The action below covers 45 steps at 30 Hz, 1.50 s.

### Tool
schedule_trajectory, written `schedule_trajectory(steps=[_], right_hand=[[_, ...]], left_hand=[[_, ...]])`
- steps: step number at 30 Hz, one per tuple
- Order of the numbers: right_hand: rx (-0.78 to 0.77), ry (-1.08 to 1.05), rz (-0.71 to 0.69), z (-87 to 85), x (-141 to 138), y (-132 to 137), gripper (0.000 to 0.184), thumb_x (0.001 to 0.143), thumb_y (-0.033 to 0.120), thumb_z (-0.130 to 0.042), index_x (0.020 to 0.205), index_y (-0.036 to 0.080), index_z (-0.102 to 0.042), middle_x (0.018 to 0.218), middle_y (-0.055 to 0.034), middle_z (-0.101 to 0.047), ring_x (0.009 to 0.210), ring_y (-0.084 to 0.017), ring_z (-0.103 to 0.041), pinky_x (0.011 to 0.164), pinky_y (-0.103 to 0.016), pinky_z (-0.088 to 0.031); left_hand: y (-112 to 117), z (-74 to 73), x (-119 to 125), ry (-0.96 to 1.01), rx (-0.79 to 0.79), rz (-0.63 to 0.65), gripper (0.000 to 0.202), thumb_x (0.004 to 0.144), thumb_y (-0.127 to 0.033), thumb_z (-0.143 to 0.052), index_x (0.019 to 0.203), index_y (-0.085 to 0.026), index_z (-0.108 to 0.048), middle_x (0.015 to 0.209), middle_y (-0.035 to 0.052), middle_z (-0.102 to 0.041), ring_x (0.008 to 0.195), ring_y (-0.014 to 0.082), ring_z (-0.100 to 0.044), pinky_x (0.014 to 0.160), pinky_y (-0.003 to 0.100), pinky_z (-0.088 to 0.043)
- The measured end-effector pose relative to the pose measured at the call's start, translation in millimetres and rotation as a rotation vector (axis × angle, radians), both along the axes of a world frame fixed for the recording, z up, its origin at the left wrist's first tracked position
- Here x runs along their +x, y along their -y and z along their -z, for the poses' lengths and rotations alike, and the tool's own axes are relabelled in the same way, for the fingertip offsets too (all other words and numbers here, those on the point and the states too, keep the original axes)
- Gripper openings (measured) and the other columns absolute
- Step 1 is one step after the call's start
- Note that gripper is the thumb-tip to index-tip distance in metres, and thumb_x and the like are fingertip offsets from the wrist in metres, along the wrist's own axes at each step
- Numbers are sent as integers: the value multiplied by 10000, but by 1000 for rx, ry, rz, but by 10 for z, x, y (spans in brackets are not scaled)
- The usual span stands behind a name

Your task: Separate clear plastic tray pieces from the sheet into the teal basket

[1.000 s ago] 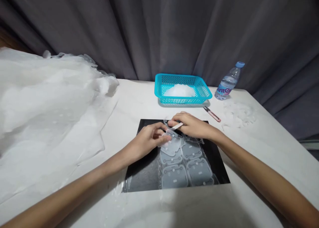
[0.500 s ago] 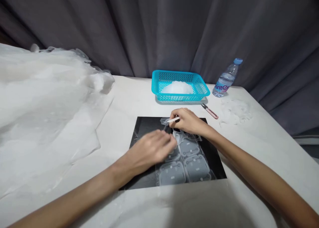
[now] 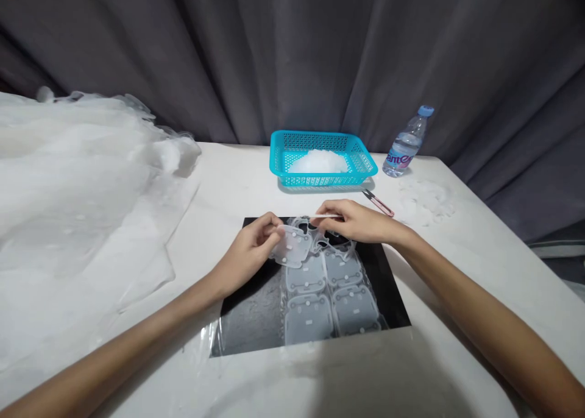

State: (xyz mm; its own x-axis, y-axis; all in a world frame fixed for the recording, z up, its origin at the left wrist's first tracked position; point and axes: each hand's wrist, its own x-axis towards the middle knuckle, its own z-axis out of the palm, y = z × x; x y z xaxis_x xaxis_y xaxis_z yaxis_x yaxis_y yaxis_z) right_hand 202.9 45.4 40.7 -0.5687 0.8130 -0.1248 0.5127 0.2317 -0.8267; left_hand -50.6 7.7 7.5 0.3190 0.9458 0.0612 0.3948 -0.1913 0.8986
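My left hand (image 3: 253,241) is closed, thumb and fingers pinching the edge of a translucent rounded-square silicone piece (image 3: 292,247) held tilted above a black mat (image 3: 251,320). A thin white pointed tool (image 3: 325,216) sits in my closed right hand (image 3: 350,220), at the mat's far edge. Below that hand lies a thin cut-out frame of clear scrap (image 3: 336,245). Nearer to me on the mat, several matching pieces (image 3: 308,317) lie in a joined sheet, in two columns.
A blue basket (image 3: 326,180) with a whitish heap (image 3: 319,161) stands at the back. Right of it are pink-handled thread snips (image 3: 378,203), a water bottle (image 3: 406,145) and a pile of clear scraps (image 3: 427,201). Stacked translucent sheets (image 3: 82,223) cover the table's left side.
My left hand has moved left and away from me and now shows a piece in its fingers. My right hand stays near the far edge, its white tool turned flatter.
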Motion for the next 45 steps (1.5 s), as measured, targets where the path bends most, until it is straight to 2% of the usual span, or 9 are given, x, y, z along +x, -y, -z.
schedule_trajectory(steps=[6, 10, 16, 21, 26, 32, 35, 42, 45], right_hand=[[-55, -102, -214, 49, 14, 12, 269, 930, 385, -735, 984, 122, -757, 852, -22, -699, 753, -139, -547, 672, -252, -396], [-54, -124, -246, 71, 14, -2, 223, 959, 336, -684, 977, 120, -739, 875, -30, -692, 774, -139, -550, 684, -250, -406], [-69, -95, -223, 24, 1, 45, 203, 956, 312, -665, 945, 123, -738, 798, -11, -648, 717, -128, -502, 649, -252, -372], [17, -19, -205, 17, -23, 111, 80, 938, 197, -638, 922, 144, -695, 787, 7, -632, 703, -129, -509, 659, -252, -355], [404, 254, -121, 143, -66, 108, 77, 926, 94, -633, 910, 169, -642, 936, -54, -705, 910, -211, -581, 849, -319, -367], [585, 258, 82, 216, 71, -56, 127, 1016, 171, -548, 1057, 176, -667, 1112, -123, -714, 1091, -289, -599, 967, -395, -388], [649, 147, 219, 101, 150, -58, 188, 1032, 227, -544, 1173, 179, -660, 1206, -142, -670, 1142, -301, -584, 976, -411, -409], [134, -101, -215, -191, 48, 187, 154, 971, 304, -704, 1052, 177, -738, 991, -45, -741, 859, -178, -631, 770, -280, -454], [66, -138, -235, -179, 4, 203, 109, 931, 239, -735, 1005, 162, -753, 944, -38, -738, 842, -166, -626, 748, -264, -446]], left_hand=[[36, 24, 84, 282, -306, 59, 376, 895, -468, -767, 953, -225, -485, 733, -45, -673, 633, 132, -628, 586, 214, -451], [70, 85, 104, 311, -322, 112, 483, 788, -389, -899, 989, -231, -490, 697, -81, -607, 559, 88, -528, 520, 179, -369], [95, 34, 147, 214, -296, 139, 344, 837, -432, -846, 959, -161, -673, 762, -21, -657, 643, 107, -576, 588, 204, -423], [164, -13, 112, -53, 88, 152, 187, 991, -351, -684, 1008, -175, -743, 812, 1, -701, 680, 133, -617, 598, 225, -464], [337, 19, 77, -148, 668, 497, 167, 1042, -165, -588, 1141, -189, -720, 1000, 82, -775, 960, 214, -735, 856, 319, -578], [294, -38, 180, 30, 52, 152, 212, 983, -403, -715, 992, -194, -747, 920, 34, -776, 755, 165, -703, 647, 247, -533], [204, -22, 201, 179, -96, 67, 273, 914, -444, -780, 952, -179, -727, 893, 41, -765, 761, 176, -703, 650, 258, -539], [227, 44, 181, 285, -182, 50, 365, 876, -413, -830, 1087, -213, -609, 808, -9, -750, 706, 169, -705, 628, 248, -515], [244, 42, 174, 269, -174, 40, 368, 887, -410, -825, 1088, -213, -588, 777, -18, -748, 640, 145, -678, 565, 223, -464]])
